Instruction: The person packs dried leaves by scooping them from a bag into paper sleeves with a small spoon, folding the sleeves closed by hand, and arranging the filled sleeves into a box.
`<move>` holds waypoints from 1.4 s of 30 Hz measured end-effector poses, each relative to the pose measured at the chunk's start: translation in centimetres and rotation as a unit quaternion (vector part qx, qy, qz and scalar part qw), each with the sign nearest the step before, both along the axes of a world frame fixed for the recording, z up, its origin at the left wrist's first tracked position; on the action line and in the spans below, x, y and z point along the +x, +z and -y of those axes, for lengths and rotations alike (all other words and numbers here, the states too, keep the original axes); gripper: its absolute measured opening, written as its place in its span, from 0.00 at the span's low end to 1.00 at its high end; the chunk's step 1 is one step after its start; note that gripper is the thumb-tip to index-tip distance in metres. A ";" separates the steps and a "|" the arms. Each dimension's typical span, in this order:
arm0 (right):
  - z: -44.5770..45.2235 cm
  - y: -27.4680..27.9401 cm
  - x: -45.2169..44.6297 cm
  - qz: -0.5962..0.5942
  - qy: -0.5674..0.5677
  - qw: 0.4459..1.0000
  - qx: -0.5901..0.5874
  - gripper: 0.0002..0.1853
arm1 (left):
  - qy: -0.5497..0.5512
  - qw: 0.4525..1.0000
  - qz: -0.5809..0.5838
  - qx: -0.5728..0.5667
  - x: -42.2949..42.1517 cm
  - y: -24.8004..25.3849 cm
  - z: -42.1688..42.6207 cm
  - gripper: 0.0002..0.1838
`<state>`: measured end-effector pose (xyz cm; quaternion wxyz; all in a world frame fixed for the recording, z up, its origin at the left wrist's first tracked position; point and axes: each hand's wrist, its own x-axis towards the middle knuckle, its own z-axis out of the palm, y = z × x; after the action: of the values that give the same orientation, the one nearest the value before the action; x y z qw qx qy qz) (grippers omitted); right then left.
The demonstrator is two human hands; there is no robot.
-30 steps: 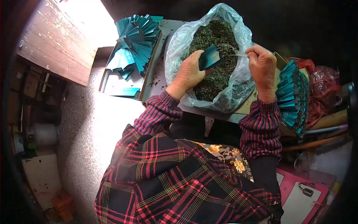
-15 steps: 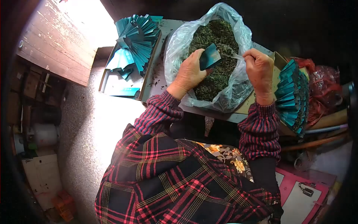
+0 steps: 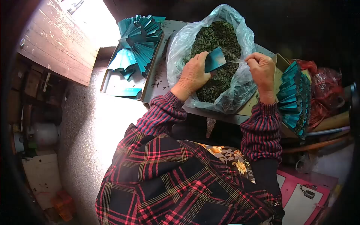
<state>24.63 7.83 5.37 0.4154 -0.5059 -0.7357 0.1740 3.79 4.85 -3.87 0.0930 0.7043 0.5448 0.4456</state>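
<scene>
My left hand (image 3: 194, 75) is closed round a small teal packet (image 3: 215, 60), held tilted over the dark dried leaves (image 3: 217, 35). These leaves fill a clear plastic bag (image 3: 174, 56) whose mouth is wide open. At the bag's right edge, my right hand (image 3: 261, 73) pinches the handle of a clear plastic scoop (image 3: 240, 61). The scoop points left toward the packet, and its far end is hard to make out against the leaves.
Flat teal packets (image 3: 140, 37) fan out in a box (image 3: 147, 84) at the left. More teal packets (image 3: 292, 97) stand in a carton (image 3: 280, 63) at the right, beside a red plastic bag (image 3: 326, 88). A pink clipboard (image 3: 287, 187) lies lower right.
My left hand and the packet have moved slightly right and tilted further toward the scoop. My right hand has shifted a little left compared with a second ago, still gripping the scoop.
</scene>
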 end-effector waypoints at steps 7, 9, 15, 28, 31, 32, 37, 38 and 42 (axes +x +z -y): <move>-0.2 -0.3 -1.2 0.091 0.041 0.990 0.099 0.05 | -0.018 0.998 -0.006 -0.056 0.2 0.0 0.1 0.35; -0.2 -0.7 -2.1 0.132 0.049 0.980 0.140 0.05 | -0.016 0.999 -0.005 -0.050 0.2 -0.1 0.1 0.35; 0.5 -1.1 -3.6 0.188 0.136 0.947 0.223 0.04 | -0.022 0.999 0.022 -0.025 0.2 0.0 0.0 0.33; -1.5 -1.9 -1.3 0.178 -0.054 0.942 0.280 0.06 | 0.000 0.995 0.087 -0.051 -1.2 0.7 0.2 0.32; -2.8 -5.4 -2.6 0.305 -0.014 0.937 0.168 0.04 | 0.008 0.995 0.084 -0.049 -1.2 0.8 0.4 0.33; -3.0 -6.4 -3.0 0.305 -0.014 0.938 0.167 0.04 | 0.009 0.996 0.081 -0.049 -1.2 0.9 0.5 0.33; -3.3 -9.3 -5.0 0.309 0.066 0.942 0.112 0.03 | 0.016 0.996 0.079 -0.035 -1.6 0.7 0.5 0.33; -3.2 -9.6 -5.1 0.285 0.097 0.948 0.108 0.03 | 0.018 0.996 0.080 -0.024 -1.7 0.6 0.5 0.33; -3.1 -10.6 -5.1 0.207 0.150 0.965 0.059 0.03 | 0.013 0.995 0.098 -0.022 -1.9 0.7 0.6 0.33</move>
<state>19.49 10.93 -5.18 0.2523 -0.3891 -0.8822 0.0819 1.85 4.28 -3.21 0.1553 0.6482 0.5515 0.5016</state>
